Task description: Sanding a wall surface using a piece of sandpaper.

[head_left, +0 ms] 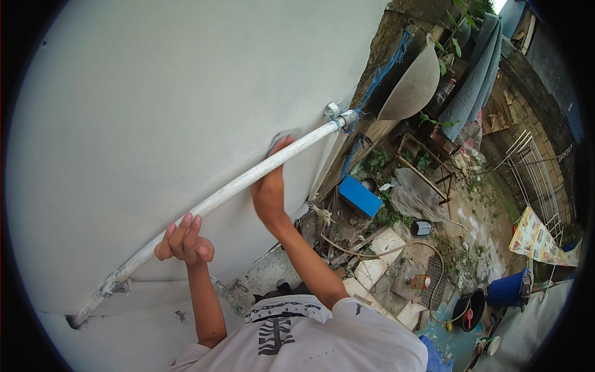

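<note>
The white pipe slants up to your right, your loose left hand touching it low, your right hand higher, holding a gray pad on the wall behind it.

White short-sleeved shirt, black print

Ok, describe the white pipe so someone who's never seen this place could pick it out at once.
Face the big pale wall. The white pipe slants across it, rising from lower left toward the blue rope at upper right, with the left hand at its lower half. It's thick and nearly straight, unlike the thin, looping tan hose nearby.
</note>
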A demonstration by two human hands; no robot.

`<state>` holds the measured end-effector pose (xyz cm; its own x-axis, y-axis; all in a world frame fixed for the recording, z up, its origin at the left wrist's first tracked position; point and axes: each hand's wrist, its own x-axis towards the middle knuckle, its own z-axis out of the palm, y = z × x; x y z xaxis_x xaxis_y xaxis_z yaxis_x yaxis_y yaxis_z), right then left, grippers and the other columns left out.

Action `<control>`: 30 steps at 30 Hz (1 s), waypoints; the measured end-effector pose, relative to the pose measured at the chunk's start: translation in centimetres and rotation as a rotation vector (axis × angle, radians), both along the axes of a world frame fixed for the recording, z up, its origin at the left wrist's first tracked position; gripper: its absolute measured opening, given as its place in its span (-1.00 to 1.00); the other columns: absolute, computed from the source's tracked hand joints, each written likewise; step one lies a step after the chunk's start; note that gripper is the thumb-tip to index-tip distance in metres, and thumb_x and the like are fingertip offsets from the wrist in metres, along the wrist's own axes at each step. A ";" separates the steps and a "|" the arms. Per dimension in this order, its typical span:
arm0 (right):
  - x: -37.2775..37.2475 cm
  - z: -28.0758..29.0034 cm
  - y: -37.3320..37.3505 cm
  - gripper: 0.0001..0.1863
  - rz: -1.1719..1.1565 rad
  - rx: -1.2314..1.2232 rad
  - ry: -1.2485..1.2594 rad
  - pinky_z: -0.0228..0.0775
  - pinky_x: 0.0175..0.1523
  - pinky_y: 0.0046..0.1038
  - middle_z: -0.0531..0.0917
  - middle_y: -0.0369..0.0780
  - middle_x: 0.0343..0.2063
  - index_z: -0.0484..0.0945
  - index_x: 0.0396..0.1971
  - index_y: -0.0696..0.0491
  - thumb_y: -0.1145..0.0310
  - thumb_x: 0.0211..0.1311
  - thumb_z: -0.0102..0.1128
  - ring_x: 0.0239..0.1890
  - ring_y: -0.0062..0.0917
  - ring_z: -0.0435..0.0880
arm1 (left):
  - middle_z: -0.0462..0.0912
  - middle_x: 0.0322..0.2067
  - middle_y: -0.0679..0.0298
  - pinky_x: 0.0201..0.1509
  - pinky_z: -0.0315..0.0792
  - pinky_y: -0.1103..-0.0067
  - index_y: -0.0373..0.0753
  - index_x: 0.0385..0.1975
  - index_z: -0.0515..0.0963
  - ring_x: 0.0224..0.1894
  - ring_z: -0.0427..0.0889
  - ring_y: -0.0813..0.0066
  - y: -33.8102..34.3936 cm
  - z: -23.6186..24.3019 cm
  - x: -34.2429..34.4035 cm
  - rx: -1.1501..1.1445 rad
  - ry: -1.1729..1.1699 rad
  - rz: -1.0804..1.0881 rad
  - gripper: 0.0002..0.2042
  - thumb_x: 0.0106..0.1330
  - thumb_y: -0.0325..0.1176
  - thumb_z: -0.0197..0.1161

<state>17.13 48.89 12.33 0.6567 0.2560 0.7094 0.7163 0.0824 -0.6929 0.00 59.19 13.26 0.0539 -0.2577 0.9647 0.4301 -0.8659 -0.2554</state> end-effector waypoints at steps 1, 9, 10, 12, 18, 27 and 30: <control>-1.3 -1.0 0.4 -0.17 0.027 -0.095 -0.110 -0.35 0.56 -0.03 -0.18 0.23 0.46 -0.12 0.42 0.40 0.87 0.06 -0.17 0.52 0.09 -0.27 | 0.73 -0.30 0.44 0.14 0.13 0.52 -0.12 -0.35 0.68 -0.01 0.38 0.48 0.2 0.1 0.3 -0.004 0.002 -0.012 -0.46 0.44 -0.15 -0.38; -3.4 -2.0 0.2 -0.24 0.007 -0.149 -0.141 -0.28 0.55 -0.01 -0.12 0.26 0.44 -0.08 0.42 0.39 0.79 0.19 -0.07 0.52 0.09 -0.21 | 0.73 -0.26 0.48 0.14 0.12 0.53 -0.09 -0.33 0.68 0.01 0.38 0.49 0.3 -0.2 -0.2 -0.010 0.004 0.005 -0.46 0.46 -0.14 -0.39; -3.2 -3.4 0.2 -0.22 0.028 -0.270 -0.249 -0.27 0.55 -0.03 -0.12 0.25 0.44 -0.09 0.42 0.39 0.78 0.20 -0.04 0.52 0.07 -0.21 | 0.73 -0.27 0.48 0.13 0.12 0.53 -0.09 -0.32 0.69 0.00 0.38 0.49 0.4 -0.4 -0.2 -0.003 0.005 -0.006 -0.46 0.46 -0.14 -0.39; -1.2 -4.0 0.6 -0.24 -0.019 -0.311 -0.373 -0.27 0.56 -0.05 -0.11 0.25 0.44 -0.09 0.42 0.40 0.80 0.20 -0.07 0.52 0.08 -0.21 | 0.73 -0.27 0.48 0.13 0.12 0.53 -0.09 -0.32 0.69 0.00 0.39 0.49 0.4 -0.6 -0.2 -0.005 0.014 -0.013 -0.46 0.46 -0.14 -0.38; -3.3 -3.2 0.9 -0.26 -0.007 -0.222 -0.258 -0.30 0.55 -0.04 -0.10 0.25 0.44 -0.10 0.40 0.44 0.77 0.22 -0.06 0.52 0.09 -0.20 | 0.73 -0.29 0.48 0.14 0.12 0.52 -0.08 -0.33 0.69 -0.02 0.41 0.49 0.2 -0.3 -0.3 -0.014 0.015 0.010 -0.47 0.45 -0.14 -0.38; 0.6 -5.6 1.1 -0.39 -0.048 -0.125 -0.406 -0.14 0.52 -0.02 0.17 0.20 0.38 0.15 0.35 0.40 0.57 0.33 0.02 0.47 0.10 0.04 | 0.74 -0.25 0.49 0.14 0.11 0.52 -0.07 -0.34 0.67 0.00 0.40 0.51 0.4 -0.3 -0.1 0.010 0.012 -0.014 -0.48 0.45 -0.14 -0.38; 2.2 -4.3 1.0 -0.41 -0.083 -0.076 -0.482 -0.10 0.51 -0.02 0.19 0.21 0.37 0.20 0.33 0.41 0.55 0.33 0.05 0.46 0.10 0.08 | 0.73 -0.27 0.48 0.14 0.11 0.52 -0.06 -0.35 0.67 -0.01 0.40 0.50 0.3 -0.4 -0.3 -0.019 0.027 -0.016 -0.48 0.45 -0.14 -0.39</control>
<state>19.31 49.91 8.07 0.2789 0.2796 0.9187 0.9588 -0.0270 -0.2828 -0.29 59.45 12.90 0.0761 -0.2406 0.9676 0.4095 -0.8773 -0.2503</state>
